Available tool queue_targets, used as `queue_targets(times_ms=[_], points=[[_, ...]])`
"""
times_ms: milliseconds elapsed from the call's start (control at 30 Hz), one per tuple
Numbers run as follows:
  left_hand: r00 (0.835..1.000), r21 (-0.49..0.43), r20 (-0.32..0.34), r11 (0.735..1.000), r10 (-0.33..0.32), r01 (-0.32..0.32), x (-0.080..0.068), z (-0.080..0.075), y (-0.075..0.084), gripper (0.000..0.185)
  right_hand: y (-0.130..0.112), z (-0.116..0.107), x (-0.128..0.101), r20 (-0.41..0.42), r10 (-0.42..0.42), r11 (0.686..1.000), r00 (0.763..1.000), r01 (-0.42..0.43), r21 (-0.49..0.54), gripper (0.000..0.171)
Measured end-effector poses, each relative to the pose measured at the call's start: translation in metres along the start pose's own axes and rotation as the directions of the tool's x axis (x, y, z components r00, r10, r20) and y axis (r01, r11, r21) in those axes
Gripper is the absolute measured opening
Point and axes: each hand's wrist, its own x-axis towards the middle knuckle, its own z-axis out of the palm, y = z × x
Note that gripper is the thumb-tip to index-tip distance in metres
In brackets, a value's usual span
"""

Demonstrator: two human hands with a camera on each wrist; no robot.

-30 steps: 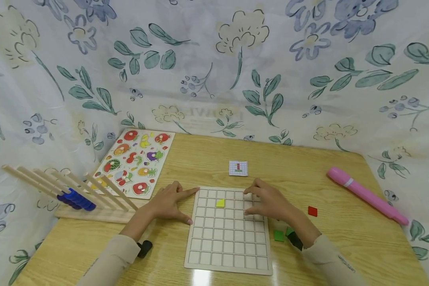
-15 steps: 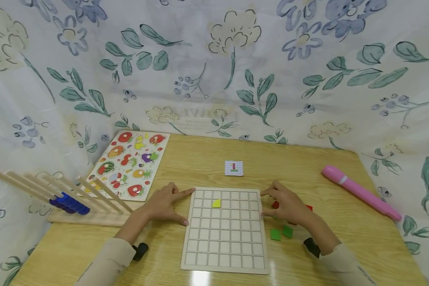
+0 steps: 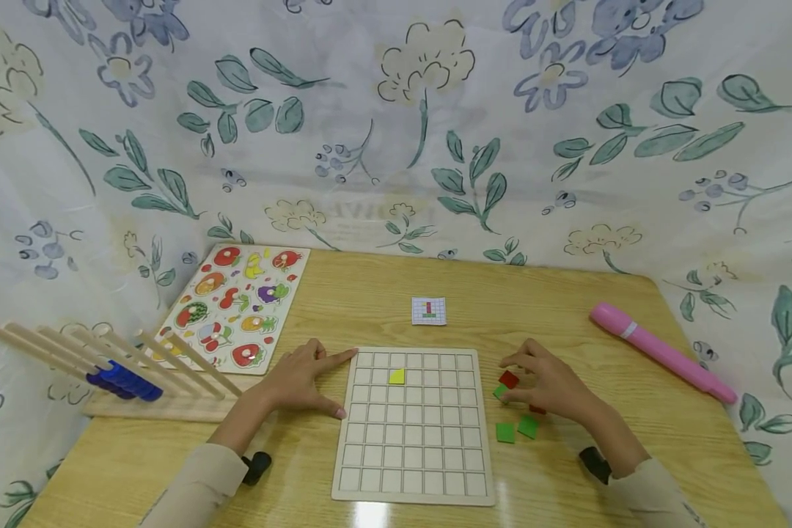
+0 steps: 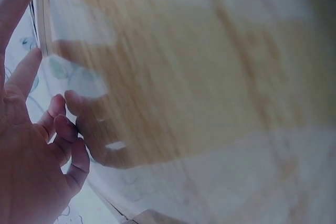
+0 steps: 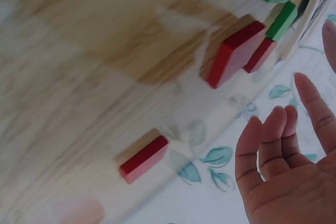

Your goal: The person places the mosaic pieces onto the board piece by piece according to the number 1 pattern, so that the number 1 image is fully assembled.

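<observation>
Far left: wooden rod rack (image 3: 105, 370) lying on the table (image 3: 383, 293), blue rings (image 3: 124, 381) threaded low on its rods. Beside it, toward the back, fruit puzzle board (image 3: 236, 306) flat on the wood, every recess filled with a painted fruit piece.

Next, left hand (image 3: 302, 381) resting flat on the table, fingers straight and spread, forefinger tip and thumb tip touching the left edge of the grid board (image 3: 411, 469); nothing grasped. Small black object (image 3: 257, 465) just beside that sleeve.

Grid board in the centre, near the front edge; a single yellow tile (image 3: 397, 376) seated in a cell of the second row, all other cells bare. Behind the board, small pattern card (image 3: 429, 311) lying flat, apart from it.

Right of the board, right hand (image 3: 549, 385) hovering low over loose tiles, fingers loosely curved and relaxed, holding nothing in the wrist view (image 5: 283, 161). Red tile (image 3: 509, 379) tilted beside the fingertips, contact not clear; more red tiles half hidden under the hand. Two green tiles (image 3: 516, 430) flat on the table just nearer the front edge.

Far right: pink pen (image 3: 660, 353) lying slantwise, well apart from the hand.
</observation>
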Motion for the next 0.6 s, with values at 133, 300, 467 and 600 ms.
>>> queue_targets(times_ms=[133, 300, 467, 600], points=[[1.0, -0.002, 0.0, 1.0, -0.002, 0.002, 0.0, 0.0, 0.0, 0.102, 0.007, -0.005, 0.0, 0.029, 0.013, 1.0, 0.999, -0.013, 0.001, 0.046], [1.0, -0.007, 0.002, 1.0, -0.007, 0.007, 0.0, 0.0, 0.0, 0.102, 0.013, -0.013, 0.002, 0.072, -0.009, 1.0, 0.997, 0.01, -0.004, 0.038], [1.0, -0.003, 0.001, 1.0, -0.012, 0.012, -0.001, 0.0, 0.001, 0.102, 0.016, -0.018, 0.006, 0.114, -0.047, 0.999, 0.992, 0.048, -0.004, 0.034], [1.0, -0.003, -0.003, 1.0, -0.01, 0.01, 0.0, 0.0, 0.001, 0.102, 0.016, -0.019, 0.01, 0.144, -0.039, 0.999, 0.989, 0.039, 0.005, 0.035]])
